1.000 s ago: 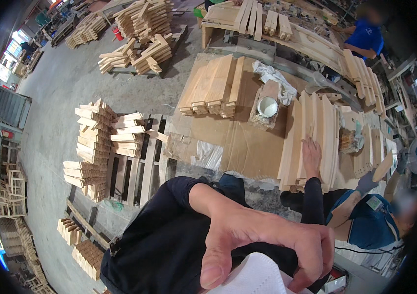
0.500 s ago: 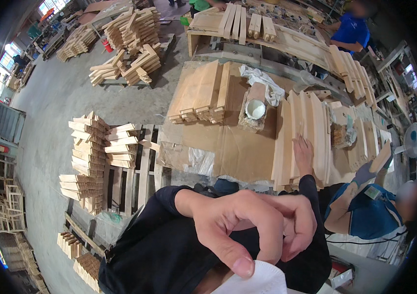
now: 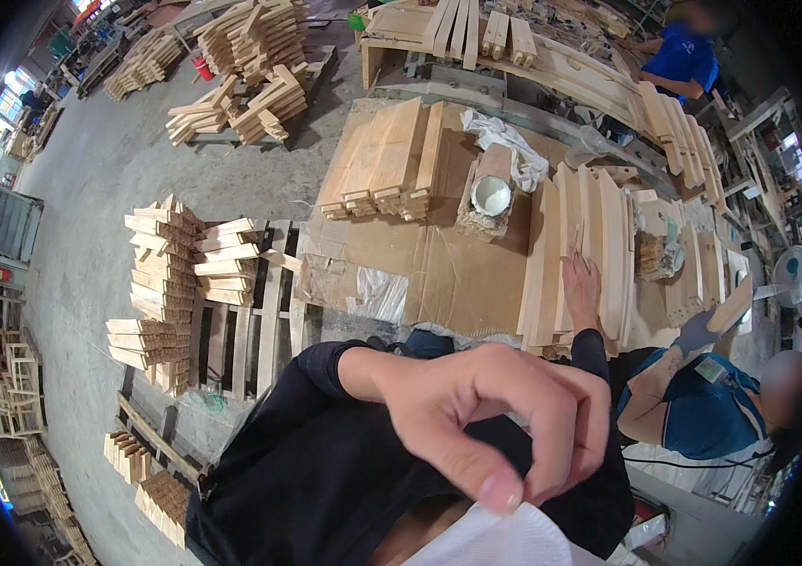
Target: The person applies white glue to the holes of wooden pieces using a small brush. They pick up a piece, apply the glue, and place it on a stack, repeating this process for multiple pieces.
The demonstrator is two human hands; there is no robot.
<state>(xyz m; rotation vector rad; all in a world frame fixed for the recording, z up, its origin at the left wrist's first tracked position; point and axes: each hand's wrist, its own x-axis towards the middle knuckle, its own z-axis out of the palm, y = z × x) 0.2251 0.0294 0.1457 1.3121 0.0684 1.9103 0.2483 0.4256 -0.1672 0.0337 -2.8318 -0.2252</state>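
My left hand (image 3: 495, 415) is raised close to me at the lower middle. Its thumb and forefinger pinch the rounded edge of a soft white cloth (image 3: 504, 540), which runs out of the bottom of the view. Farther off, my right hand (image 3: 582, 288) lies flat with fingers stretched out on a row of pale wooden boards (image 3: 540, 255). The boards lie side by side on a cardboard-covered worktable (image 3: 476, 283). Left of them stands a pot of white paste (image 3: 491, 196) on a block, beside a crumpled white rag (image 3: 506, 143).
A stack of boards (image 3: 384, 156) sits on the table's left part. Past its left edge is a slatted pallet (image 3: 273, 302) with piled wood pieces (image 3: 163, 283). At the right, a gloved co-worker (image 3: 693, 401) holds a board. Another person in blue (image 3: 684, 58) is at the back right.
The whole view has shifted a little, so the table and piles sit slightly higher and farther left. More of the white cloth shows under my left hand. My right hand stays on the boards.
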